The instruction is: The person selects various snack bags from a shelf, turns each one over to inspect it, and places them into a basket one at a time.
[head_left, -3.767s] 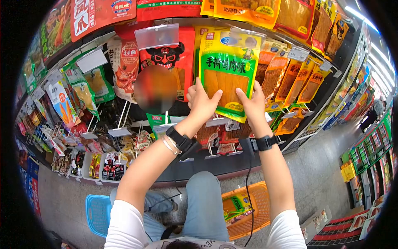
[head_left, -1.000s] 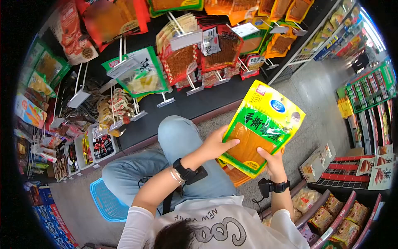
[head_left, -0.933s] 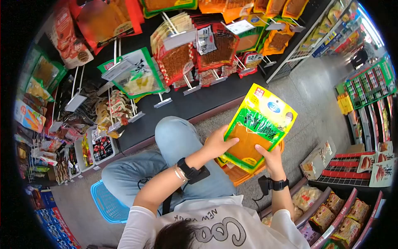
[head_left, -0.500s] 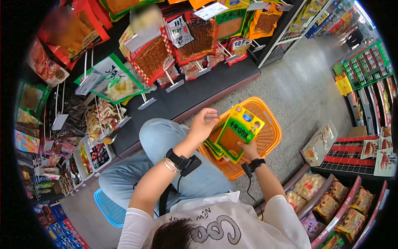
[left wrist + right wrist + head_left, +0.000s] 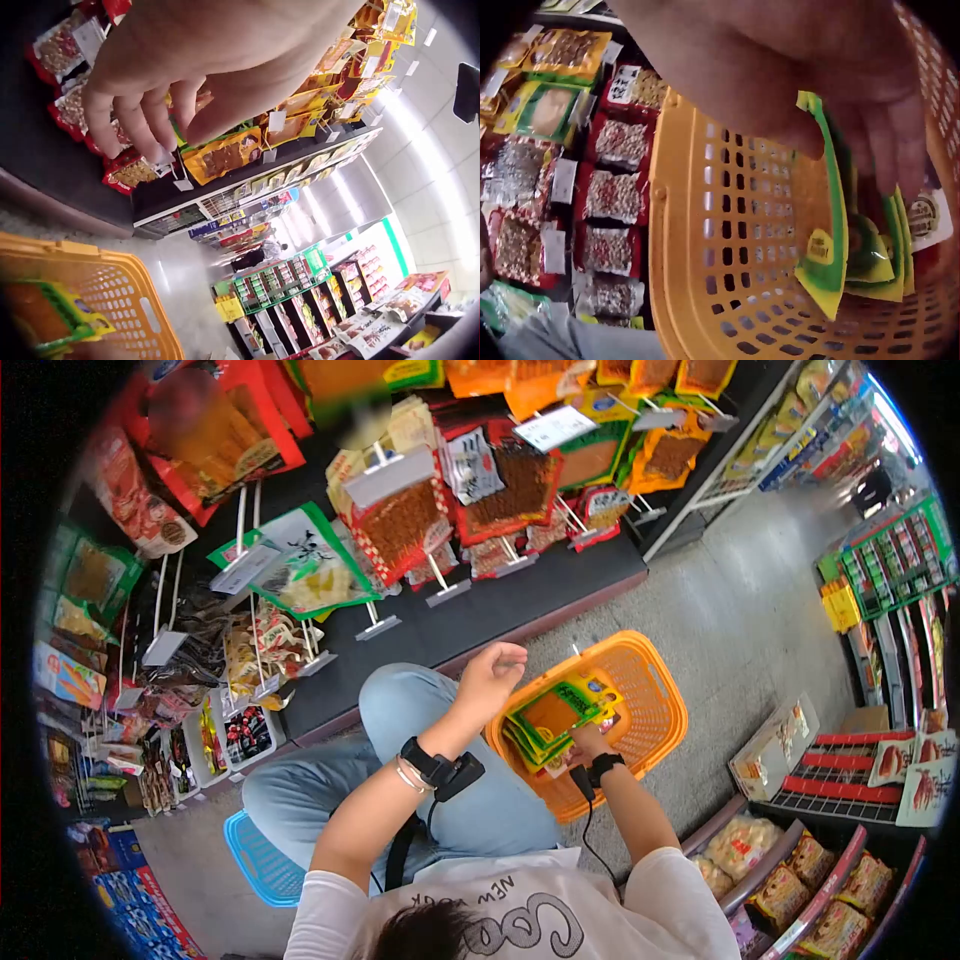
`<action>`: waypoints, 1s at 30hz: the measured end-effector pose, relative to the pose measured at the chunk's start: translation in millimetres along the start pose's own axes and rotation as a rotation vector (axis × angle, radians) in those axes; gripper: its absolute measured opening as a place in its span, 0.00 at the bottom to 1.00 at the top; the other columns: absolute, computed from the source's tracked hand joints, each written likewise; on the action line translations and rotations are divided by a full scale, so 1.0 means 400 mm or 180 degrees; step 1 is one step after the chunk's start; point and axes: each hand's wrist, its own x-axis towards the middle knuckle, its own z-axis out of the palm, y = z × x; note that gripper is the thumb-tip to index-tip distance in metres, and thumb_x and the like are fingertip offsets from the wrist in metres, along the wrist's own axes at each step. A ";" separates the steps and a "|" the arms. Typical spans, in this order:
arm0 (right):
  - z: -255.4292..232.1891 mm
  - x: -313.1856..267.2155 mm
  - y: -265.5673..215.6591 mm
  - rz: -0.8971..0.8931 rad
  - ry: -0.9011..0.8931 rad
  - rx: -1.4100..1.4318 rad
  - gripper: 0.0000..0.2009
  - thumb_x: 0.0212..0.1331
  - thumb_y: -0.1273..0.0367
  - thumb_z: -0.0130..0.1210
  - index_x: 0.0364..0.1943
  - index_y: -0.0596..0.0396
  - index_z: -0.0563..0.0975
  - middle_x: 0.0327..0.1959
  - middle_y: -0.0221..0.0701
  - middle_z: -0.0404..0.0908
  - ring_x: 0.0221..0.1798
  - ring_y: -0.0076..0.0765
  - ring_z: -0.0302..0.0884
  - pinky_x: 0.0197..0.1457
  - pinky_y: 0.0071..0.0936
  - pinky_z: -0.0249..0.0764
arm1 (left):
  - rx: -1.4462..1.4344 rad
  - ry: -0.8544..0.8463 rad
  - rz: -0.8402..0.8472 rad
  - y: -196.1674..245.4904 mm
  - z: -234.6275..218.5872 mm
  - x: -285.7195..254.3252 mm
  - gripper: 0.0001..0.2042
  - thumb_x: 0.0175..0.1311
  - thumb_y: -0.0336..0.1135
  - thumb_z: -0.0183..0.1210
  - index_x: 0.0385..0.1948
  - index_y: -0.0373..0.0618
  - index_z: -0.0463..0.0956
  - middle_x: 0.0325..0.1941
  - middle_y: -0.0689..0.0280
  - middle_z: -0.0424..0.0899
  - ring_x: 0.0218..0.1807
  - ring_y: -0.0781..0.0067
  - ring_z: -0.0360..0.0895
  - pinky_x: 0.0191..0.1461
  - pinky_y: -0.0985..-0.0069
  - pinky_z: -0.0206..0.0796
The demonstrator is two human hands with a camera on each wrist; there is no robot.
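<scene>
My right hand point(image 5: 590, 744) is down inside an orange plastic basket point(image 5: 676, 695). It pinches a yellow-and-green snack packet point(image 5: 553, 712) by its edge, thumb on one face and fingers behind. In the right wrist view that packet point(image 5: 829, 225) stands on edge beside other green-and-yellow packets point(image 5: 881, 281), and the fingertips reach in among them. My left hand point(image 5: 490, 678) hovers beside the basket's left rim, holding nothing; its fingers hang loosely bent in the left wrist view.
A black shelf point(image 5: 480, 610) hung with bagged snacks runs along the front. A blue basket point(image 5: 262, 865) sits on the floor at left, behind my bent leg point(image 5: 440, 770). Display racks point(image 5: 830, 880) stand at the right, with an aisle point(image 5: 720, 620) leading away.
Both hands earlier held the packet upright at the shelf, then over the basket. The left hand has let go; the right has lowered the packet into the basket onto the others.
</scene>
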 end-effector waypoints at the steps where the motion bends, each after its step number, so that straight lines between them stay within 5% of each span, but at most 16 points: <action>1: -0.005 -0.007 -0.026 -0.0330 0.0094 -0.0428 0.14 0.54 0.66 0.54 0.43 0.56 0.72 0.31 0.40 0.77 0.24 0.39 0.75 0.25 0.41 0.75 | -0.0058 0.0060 0.0001 0.007 -0.014 0.004 0.09 0.57 0.24 0.55 0.40 0.37 0.73 0.42 0.61 0.79 0.44 0.75 0.76 0.48 0.79 0.68; 3: -0.019 -0.019 -0.076 -0.0997 0.0297 -0.1273 0.12 0.53 0.65 0.56 0.38 0.57 0.75 0.30 0.37 0.79 0.22 0.34 0.75 0.24 0.35 0.75 | -0.0176 0.0178 0.0003 0.026 -0.045 0.008 0.09 0.57 0.24 0.55 0.40 0.37 0.73 0.41 0.62 0.79 0.44 0.76 0.76 0.48 0.80 0.67; 4: -0.026 -0.020 -0.107 -0.1983 0.0272 -0.1833 0.10 0.56 0.67 0.54 0.38 0.59 0.74 0.31 0.34 0.80 0.25 0.29 0.77 0.26 0.24 0.74 | -0.0261 0.0244 -0.0037 0.041 -0.060 0.007 0.09 0.58 0.24 0.55 0.41 0.38 0.73 0.41 0.62 0.79 0.43 0.77 0.76 0.48 0.80 0.67; 13: 0.027 -0.513 -0.596 -0.3621 -0.0521 0.0415 0.06 0.59 0.74 0.51 0.39 0.60 0.74 0.31 0.31 0.80 0.36 0.22 0.77 0.37 0.20 0.74 | -0.0566 0.0831 0.0390 0.210 -0.205 -0.030 0.11 0.61 0.30 0.53 0.45 0.43 0.71 0.44 0.66 0.78 0.41 0.78 0.74 0.44 0.80 0.64; 22: 0.121 -0.849 -0.931 -0.4713 -0.1126 0.0702 0.13 0.60 0.74 0.51 0.48 0.63 0.68 0.40 0.35 0.79 0.41 0.24 0.76 0.45 0.19 0.72 | -0.0584 0.1052 0.1531 0.479 -0.348 0.009 0.11 0.63 0.28 0.50 0.47 0.41 0.70 0.45 0.64 0.77 0.44 0.76 0.75 0.47 0.80 0.67; 30: 0.219 -0.841 -1.198 -0.4796 -0.0808 0.0642 0.26 0.55 0.70 0.57 0.57 0.66 0.63 0.55 0.47 0.70 0.53 0.38 0.72 0.55 0.28 0.68 | -0.0223 0.1204 0.1663 0.667 -0.411 0.190 0.25 0.60 0.31 0.54 0.59 0.39 0.58 0.63 0.55 0.64 0.58 0.66 0.68 0.59 0.71 0.62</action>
